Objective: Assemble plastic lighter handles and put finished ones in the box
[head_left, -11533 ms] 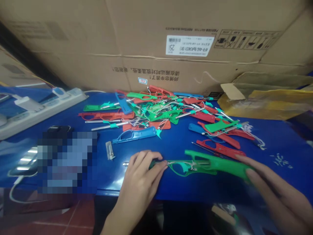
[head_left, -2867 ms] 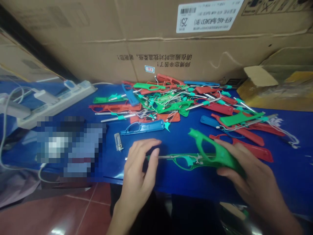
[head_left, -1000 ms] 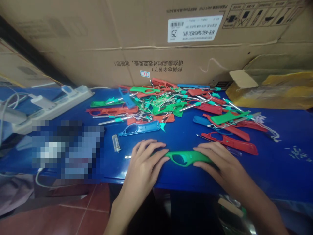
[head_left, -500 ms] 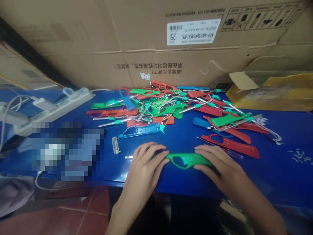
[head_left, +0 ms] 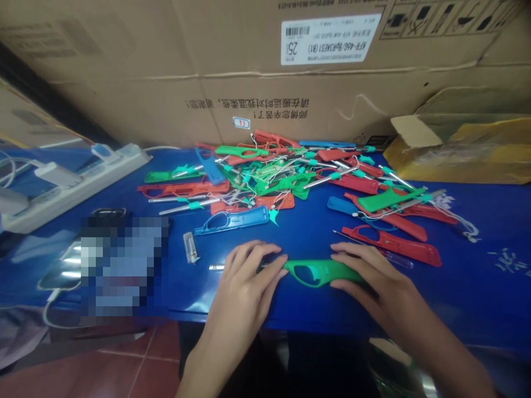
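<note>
A green plastic lighter body lies flat near the front edge of the blue table, its metal rod tip poking out at the left. My left hand presses down on its front end, fingers curled over it. The handle end is covered by my right hand, whose fingers and thumb close round the green shell. Both hands hold the same piece against the tabletop.
A pile of red, green and blue lighter shells with rods and wires spreads behind my hands. A small metal part lies left of them. A power strip sits far left. Large cardboard boxes stand at the back.
Earlier the green shell was open, with the second half lifted in my right hand. Both halves now lie closed together under my hands. In the last second only the camera shifted slightly.
</note>
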`<action>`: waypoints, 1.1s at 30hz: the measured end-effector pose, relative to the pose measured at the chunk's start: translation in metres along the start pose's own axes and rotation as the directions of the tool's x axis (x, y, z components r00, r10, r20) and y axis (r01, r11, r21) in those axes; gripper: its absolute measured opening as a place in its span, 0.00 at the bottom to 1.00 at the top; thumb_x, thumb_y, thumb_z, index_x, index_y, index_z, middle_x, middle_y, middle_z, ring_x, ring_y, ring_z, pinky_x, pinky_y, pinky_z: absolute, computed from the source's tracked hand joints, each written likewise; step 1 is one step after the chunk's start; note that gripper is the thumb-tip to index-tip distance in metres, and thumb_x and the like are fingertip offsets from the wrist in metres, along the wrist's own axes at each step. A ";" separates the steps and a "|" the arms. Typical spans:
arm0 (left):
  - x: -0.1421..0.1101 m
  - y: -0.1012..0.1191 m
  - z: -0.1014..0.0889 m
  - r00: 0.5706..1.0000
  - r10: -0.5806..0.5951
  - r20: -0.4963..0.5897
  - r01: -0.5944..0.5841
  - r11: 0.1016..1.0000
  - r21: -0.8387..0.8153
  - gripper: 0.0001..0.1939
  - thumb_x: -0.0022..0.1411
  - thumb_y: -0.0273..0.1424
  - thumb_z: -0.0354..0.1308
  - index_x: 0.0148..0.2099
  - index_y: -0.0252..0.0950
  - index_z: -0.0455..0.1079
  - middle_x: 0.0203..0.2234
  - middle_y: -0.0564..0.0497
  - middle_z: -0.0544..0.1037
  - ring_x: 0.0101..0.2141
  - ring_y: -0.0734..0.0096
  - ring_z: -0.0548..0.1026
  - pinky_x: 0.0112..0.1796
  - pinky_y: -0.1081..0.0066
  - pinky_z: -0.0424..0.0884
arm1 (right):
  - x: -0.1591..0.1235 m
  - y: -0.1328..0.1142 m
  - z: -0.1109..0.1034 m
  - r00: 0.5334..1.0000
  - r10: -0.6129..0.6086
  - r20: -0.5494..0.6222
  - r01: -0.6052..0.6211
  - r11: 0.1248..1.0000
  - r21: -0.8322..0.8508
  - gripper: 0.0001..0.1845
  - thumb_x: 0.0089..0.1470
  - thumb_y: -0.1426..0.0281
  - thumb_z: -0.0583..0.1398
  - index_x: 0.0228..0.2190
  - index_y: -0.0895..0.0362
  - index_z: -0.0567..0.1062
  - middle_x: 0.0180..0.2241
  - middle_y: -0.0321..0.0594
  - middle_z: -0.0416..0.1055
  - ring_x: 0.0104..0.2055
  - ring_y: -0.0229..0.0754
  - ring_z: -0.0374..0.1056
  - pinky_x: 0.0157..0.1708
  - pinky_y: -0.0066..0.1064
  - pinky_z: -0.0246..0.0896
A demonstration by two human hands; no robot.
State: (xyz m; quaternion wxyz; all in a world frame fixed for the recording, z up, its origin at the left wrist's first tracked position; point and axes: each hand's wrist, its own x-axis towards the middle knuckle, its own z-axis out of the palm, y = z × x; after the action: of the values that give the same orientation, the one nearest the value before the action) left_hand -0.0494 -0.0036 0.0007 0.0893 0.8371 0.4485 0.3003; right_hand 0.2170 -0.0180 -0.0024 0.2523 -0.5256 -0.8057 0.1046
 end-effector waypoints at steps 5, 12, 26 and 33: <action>0.001 0.000 0.000 1.000 0.022 -0.001 -0.022 1.000 0.021 0.12 0.72 0.24 0.59 0.56 0.37 0.76 0.50 0.44 0.79 0.52 0.52 0.72 0.48 0.51 0.71 | 0.000 0.003 0.001 0.998 -0.018 -0.067 0.015 0.999 -0.042 0.18 0.66 0.53 0.60 0.49 0.47 0.81 0.51 0.43 0.78 0.52 0.51 0.74 0.52 0.50 0.73; 0.001 0.001 -0.001 0.999 0.045 0.016 -0.046 0.993 0.107 0.13 0.72 0.24 0.58 0.56 0.37 0.75 0.52 0.42 0.78 0.52 0.51 0.73 0.49 0.51 0.71 | 0.000 0.001 0.003 0.995 -0.047 -0.090 0.042 0.997 -0.058 0.16 0.67 0.55 0.59 0.49 0.48 0.81 0.50 0.42 0.80 0.50 0.49 0.76 0.49 0.47 0.72; -0.003 0.004 0.001 0.998 -0.010 -0.068 0.025 0.974 0.226 0.08 0.73 0.27 0.57 0.51 0.40 0.74 0.57 0.45 0.78 0.60 0.46 0.69 0.63 0.34 0.52 | 0.002 -0.013 0.004 0.985 -0.165 -0.042 0.148 0.951 -0.273 0.19 0.73 0.61 0.52 0.57 0.57 0.70 0.50 0.46 0.78 0.51 0.49 0.74 0.50 0.45 0.70; 0.020 0.006 -0.012 0.996 0.036 -0.084 -0.015 0.969 0.245 0.07 0.74 0.27 0.55 0.48 0.40 0.75 0.60 0.45 0.76 0.64 0.43 0.66 0.65 0.28 0.42 | -0.004 -0.012 -0.001 0.966 -0.229 -0.117 0.175 0.919 -0.354 0.17 0.73 0.69 0.49 0.58 0.55 0.70 0.48 0.45 0.80 0.47 0.49 0.76 0.50 0.45 0.66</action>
State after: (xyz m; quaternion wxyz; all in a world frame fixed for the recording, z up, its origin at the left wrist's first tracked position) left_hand -0.0443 0.0075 0.0213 -0.0381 0.8334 0.4748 0.2804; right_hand 0.2096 -0.0268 0.0023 0.2291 -0.4817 -0.8394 -0.1045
